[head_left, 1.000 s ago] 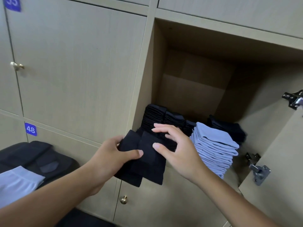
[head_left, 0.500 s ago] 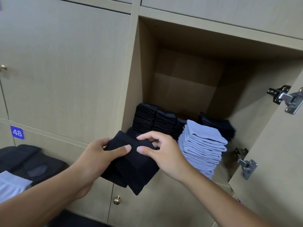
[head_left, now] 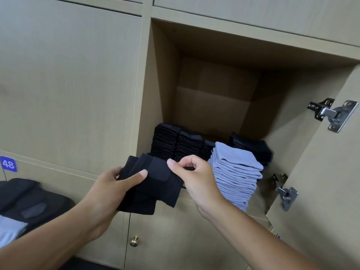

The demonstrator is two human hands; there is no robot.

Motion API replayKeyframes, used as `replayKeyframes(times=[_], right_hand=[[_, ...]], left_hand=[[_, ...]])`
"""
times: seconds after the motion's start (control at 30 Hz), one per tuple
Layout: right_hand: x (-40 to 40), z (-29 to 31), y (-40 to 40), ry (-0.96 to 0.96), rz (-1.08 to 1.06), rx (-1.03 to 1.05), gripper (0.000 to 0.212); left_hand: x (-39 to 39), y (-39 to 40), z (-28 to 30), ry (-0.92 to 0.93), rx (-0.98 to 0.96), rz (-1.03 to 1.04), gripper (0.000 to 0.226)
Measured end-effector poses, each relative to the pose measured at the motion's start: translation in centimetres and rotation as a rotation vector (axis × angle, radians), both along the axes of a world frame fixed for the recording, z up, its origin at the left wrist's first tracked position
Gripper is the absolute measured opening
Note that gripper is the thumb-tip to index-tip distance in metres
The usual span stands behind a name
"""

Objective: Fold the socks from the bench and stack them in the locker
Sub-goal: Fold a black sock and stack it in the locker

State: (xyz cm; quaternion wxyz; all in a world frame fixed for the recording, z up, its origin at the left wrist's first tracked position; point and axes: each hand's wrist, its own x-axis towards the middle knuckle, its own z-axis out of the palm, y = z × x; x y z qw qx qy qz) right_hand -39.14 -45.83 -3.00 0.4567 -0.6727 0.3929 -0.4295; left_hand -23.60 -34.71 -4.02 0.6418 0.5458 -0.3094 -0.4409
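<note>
Folded black socks (head_left: 153, 184) held in front of open locker (head_left: 165, 78), just below its front edge, not yet inside. Left hand (head_left: 111, 190) gripping the left side of the bundle, thumb pressed flat across the top, other fingers curled underneath. Right hand (head_left: 196, 176) pinching the right edge of the bundle between thumb and index, remaining fingers curled loosely behind. Inside locker: rows of black sock stacks (head_left: 175, 143) at back left, tall light blue sock stack (head_left: 235, 172) at front right, another black pile (head_left: 253, 147) behind it, touching. Locker door (head_left: 331, 172) swung open on right, upper hinge (head_left: 331, 114) and lower hinge (head_left: 285, 193) visible. Closed doors to the left and below, brass knob (head_left: 134, 241) on lower door, blue number tag 48 (head_left: 8, 164) at left. More dark socks (head_left: 25, 199) and a light blue one (head_left: 9, 228) lying at far lower left, surface under them not clear.
</note>
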Motion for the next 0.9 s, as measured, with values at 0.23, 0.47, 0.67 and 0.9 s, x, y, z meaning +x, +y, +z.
replayKeyframes(times=[0.23, 0.47, 0.67, 0.9], right_hand=[[-1.8, 2.2, -1.6, 0.314, 0.28, -0.181, 0.017], [-3.5, 6.0, -4.3, 0.441, 0.3, -0.222, 0.029], [-4.8, 9.9, -8.3, 0.283, 0.1, -0.195, 0.024], [-5.7, 11.1, -17.8, 0.047, -0.161, -0.034, 0.026]], left_hand=[[0.0, -1.6, 0.2, -0.122, -0.041, 0.039, 0.027], [-1.1, -4.3, 0.3, -0.129, -0.063, 0.047, 0.022], [-1.3, -6.4, 0.5, -0.094, -0.106, 0.087, 0.021], [-2.1, -6.9, -0.1, -0.142, -0.135, 0.027, 0.024]])
